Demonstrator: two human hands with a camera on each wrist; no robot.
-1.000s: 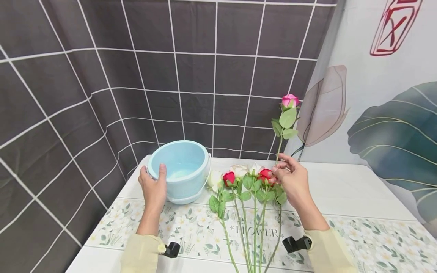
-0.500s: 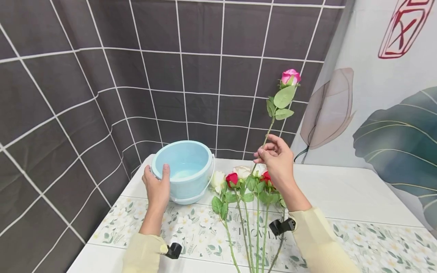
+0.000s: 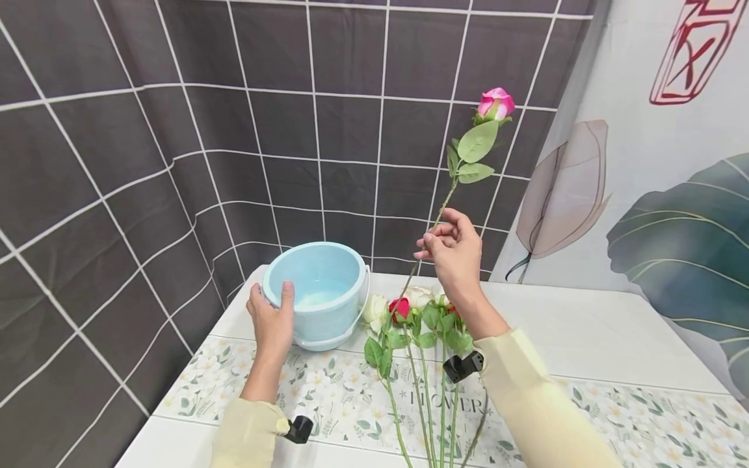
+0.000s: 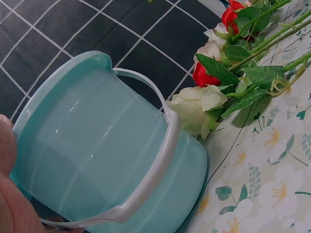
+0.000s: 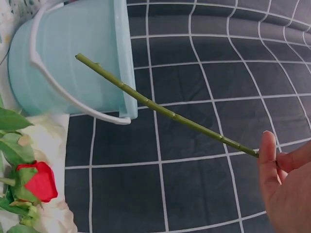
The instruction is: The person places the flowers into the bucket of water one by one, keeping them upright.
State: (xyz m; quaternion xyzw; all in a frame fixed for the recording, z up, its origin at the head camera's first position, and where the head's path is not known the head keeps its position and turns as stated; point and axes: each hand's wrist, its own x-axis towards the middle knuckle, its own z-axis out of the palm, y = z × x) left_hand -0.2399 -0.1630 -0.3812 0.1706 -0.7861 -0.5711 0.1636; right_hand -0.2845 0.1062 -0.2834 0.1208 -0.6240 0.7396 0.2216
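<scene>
A light blue bucket (image 3: 330,320) stands at the back left of the table, its white handle (image 4: 155,170) hanging down the side. My left hand (image 3: 272,325) grips its near left rim, thumb up at the edge and fingers round the outside. Raised to the right of the bucket, my right hand (image 3: 456,253) pinches the stem of a pink rose (image 3: 496,104) between thumb and fingers. The bloom points up and right. Its bare green stem (image 5: 170,114) slants down left, and in the right wrist view its cut end overlaps the bucket's outer side.
Right of the bucket lie several roses, among them a red rose (image 3: 400,309) and a white rose (image 4: 194,109), stems toward the front. A flower-printed band (image 3: 333,390) crosses the white table. Dark tiled cloth (image 3: 345,123) hangs behind, beside a printed curtain (image 3: 620,195).
My right hand has lifted the pink rose up and moved left toward the bucket, tilting its stem. The left hand keeps its hold on the bucket, which stays in place.
</scene>
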